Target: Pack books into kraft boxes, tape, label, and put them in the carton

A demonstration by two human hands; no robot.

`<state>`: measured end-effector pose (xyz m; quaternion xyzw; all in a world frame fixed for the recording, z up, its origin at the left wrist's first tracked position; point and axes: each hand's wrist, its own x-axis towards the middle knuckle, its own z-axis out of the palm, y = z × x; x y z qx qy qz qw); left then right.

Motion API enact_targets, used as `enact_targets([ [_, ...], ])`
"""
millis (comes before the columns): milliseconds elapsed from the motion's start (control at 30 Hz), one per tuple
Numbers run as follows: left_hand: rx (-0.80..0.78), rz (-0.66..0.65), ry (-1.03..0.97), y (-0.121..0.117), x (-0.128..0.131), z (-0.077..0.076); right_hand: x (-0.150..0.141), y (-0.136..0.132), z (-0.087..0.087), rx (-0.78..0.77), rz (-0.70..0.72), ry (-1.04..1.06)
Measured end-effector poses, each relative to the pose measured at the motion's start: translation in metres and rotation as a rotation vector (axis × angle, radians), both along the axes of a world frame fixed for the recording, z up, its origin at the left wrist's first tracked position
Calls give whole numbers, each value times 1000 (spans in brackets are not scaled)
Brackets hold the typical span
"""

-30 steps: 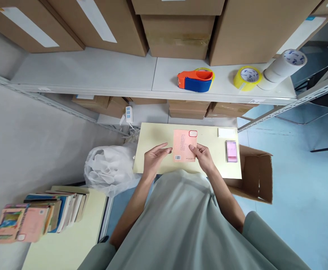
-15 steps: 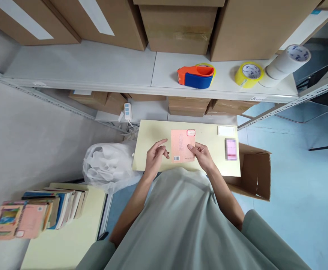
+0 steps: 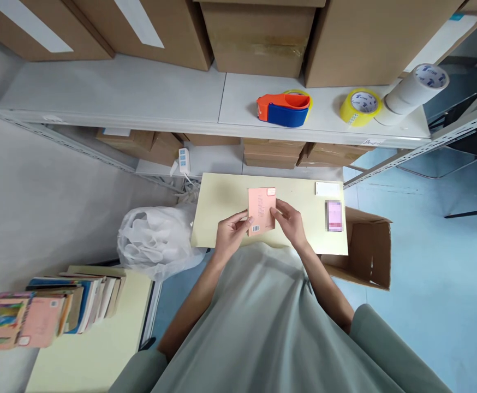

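Observation:
A pink book with a barcode at its lower left is held up over the pale yellow table. My left hand pinches its lower left edge, thumb on the printed face. On the opposite edge, my right hand grips it with the thumb in front and the fingers behind. The book's far face is hidden from me. To the right on the table lie a phone with a blurred pink screen and a small white box.
An open cardboard box stands right of the table. At left are a white plastic bag and a row of books on another table. The shelf ahead bears an orange-blue tape dispenser, yellow tape and white rolls.
My left hand has moved right and closed on the book's left edge. The book has turned slightly and shifted a little left; my right hand still holds it.

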<state>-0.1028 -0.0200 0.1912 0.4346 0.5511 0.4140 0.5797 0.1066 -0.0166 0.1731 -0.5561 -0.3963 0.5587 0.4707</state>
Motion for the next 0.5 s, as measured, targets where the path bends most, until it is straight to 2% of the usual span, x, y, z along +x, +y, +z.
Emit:
enact_targets([
  [67,83,20,82,-2,3,4,-7,-3,1,23,-50,-69],
  [233,312,-22,328,-13,19,9,-28,-16,11,50,123,44],
  [367,279,-143,309,-17,20,6,-20,-15,11,85,107,20],
  [433,258,-96,274,-13,13,4,-10,-13,9,73,108,18],
  [500,245,6,269,-4,1,1,-1,-12,9,47,128,55],
])
